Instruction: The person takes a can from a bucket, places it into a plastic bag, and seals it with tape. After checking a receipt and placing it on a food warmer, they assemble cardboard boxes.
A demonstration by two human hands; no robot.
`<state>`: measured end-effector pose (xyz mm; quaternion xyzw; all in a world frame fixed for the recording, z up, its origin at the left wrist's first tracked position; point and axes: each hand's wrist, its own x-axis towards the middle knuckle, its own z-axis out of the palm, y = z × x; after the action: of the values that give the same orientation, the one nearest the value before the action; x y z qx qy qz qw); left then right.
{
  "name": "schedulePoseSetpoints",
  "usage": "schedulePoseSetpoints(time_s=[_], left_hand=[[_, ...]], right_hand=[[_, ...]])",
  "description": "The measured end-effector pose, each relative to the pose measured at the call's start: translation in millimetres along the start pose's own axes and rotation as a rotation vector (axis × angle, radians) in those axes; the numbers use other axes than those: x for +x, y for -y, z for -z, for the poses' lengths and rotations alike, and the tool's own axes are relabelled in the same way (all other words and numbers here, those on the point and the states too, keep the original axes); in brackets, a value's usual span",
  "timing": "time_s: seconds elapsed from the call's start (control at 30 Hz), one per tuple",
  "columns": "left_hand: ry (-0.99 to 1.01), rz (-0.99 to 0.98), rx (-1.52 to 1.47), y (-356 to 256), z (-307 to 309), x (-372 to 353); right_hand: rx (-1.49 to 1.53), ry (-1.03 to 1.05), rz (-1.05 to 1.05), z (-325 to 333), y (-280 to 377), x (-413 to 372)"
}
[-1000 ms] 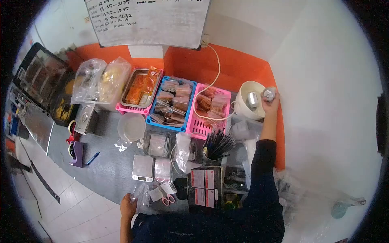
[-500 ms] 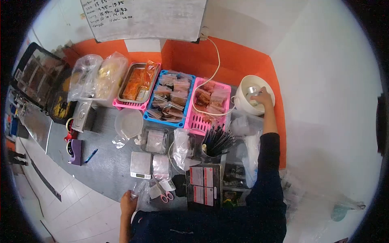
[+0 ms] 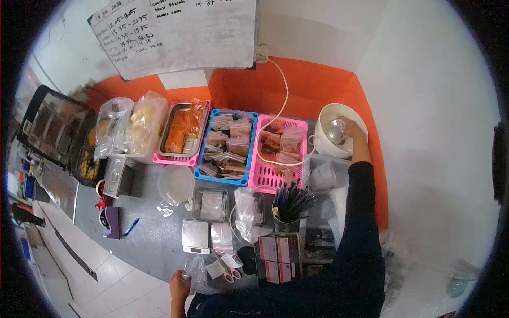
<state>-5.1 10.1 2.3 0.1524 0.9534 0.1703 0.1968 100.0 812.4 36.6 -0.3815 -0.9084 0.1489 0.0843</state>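
Observation:
My right hand (image 3: 354,130) reaches into the cream-coloured pot (image 3: 327,142) at the right, its fingers closed around a shiny metal ladle (image 3: 336,131). The ladle's bowl shows inside the pot's rim. At the front edge of the dark table, my left hand (image 3: 181,282) pinches a clear plastic bag (image 3: 197,271). A small digital scale (image 3: 196,236), pink-handled scissors (image 3: 231,275) and a stack of small clear bags (image 3: 222,237) lie just beyond the left hand.
A pink basket (image 3: 263,177), a blue basket (image 3: 222,177) of packets and a steel tray (image 3: 183,153) stand along the orange wall. Black utensils (image 3: 294,202) stand in a container before them. A white cable (image 3: 287,87) crosses the pink basket. A tape dispenser (image 3: 111,223) sits left.
The view has shifted, so the table appears lower and further right. Inside the pot, the ladle has turned and its bowl shows larger. My left hand still has the clear bag.

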Motion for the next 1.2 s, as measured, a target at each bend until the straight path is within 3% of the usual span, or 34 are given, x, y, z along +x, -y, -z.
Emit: schedulePoseSetpoints(time_s=[0.07, 0.2, 0.27, 0.33, 0.37, 0.4, 0.43, 0.5, 0.53, 0.67, 0.77, 0.83, 0.97, 1.07, 1.2], left_hand=[[-0.004, -0.014, 0.001, 2.1, -2.1, 1.2], [-0.051, -0.011, 0.013, -5.1, -3.0, 1.2], [-0.206, 0.126, -0.023, 2.8, -11.7, 6.1], [-0.217, 0.137, -0.112, 10.9, -18.0, 7.4], [-0.239, 0.151, -0.199, 19.8, -21.8, 9.1], [-0.261, 0.085, -0.014, 52.7, -41.6, 11.9], [-0.258, 0.079, -0.011, 72.4, -49.1, 7.9], [-0.023, -0.180, 0.238, 89.0, -58.5, 6.8], [0.260, -0.061, 0.433, 92.4, -61.2, 10.9], [0.264, 0.046, 0.343, 87.9, -78.2, 1.7], [0.139, -0.173, 0.441, 106.5, -94.0, 4.0], [0.277, -0.262, 0.530, 96.3, -89.4, 3.9], [0.261, -0.203, 0.514, 86.5, -85.2, -0.1], [0.274, -0.166, 0.444, 77.6, -79.9, -0.5], [0.289, -0.148, 0.516, 71.6, -78.2, 2.3]], right_hand=[[0.115, 0.119, -0.050, 8.3, 9.7, -5.9], [-0.140, 0.047, -0.098, -7.4, -7.7, -10.0], [-0.237, 0.030, -0.069, -23.3, -15.9, -24.5], [0.049, -0.248, 0.006, -36.5, -12.1, -43.8], [0.046, -0.251, 0.003, -35.4, -10.2, -44.2], [0.054, -0.264, 0.024, -34.4, -8.6, -44.3], [0.063, -0.276, 0.043, -34.3, -8.6, -46.3], [0.023, -0.282, 0.035, -33.4, -9.4, -44.9], [-0.015, -0.281, 0.030, -33.8, -9.1, -44.2], [-0.037, -0.258, -0.028, -30.0, -3.7, -48.9], [0.028, -0.239, -0.081, -28.9, 0.8, -47.8], [0.036, -0.310, -0.058, -29.0, 1.4, -49.0], [0.122, -0.308, -0.118, -25.2, 7.2, -52.5], [-0.065, -0.270, -0.022, -32.0, -5.7, -47.0], [-0.019, -0.212, -0.139, -28.8, -5.5, -45.1]])
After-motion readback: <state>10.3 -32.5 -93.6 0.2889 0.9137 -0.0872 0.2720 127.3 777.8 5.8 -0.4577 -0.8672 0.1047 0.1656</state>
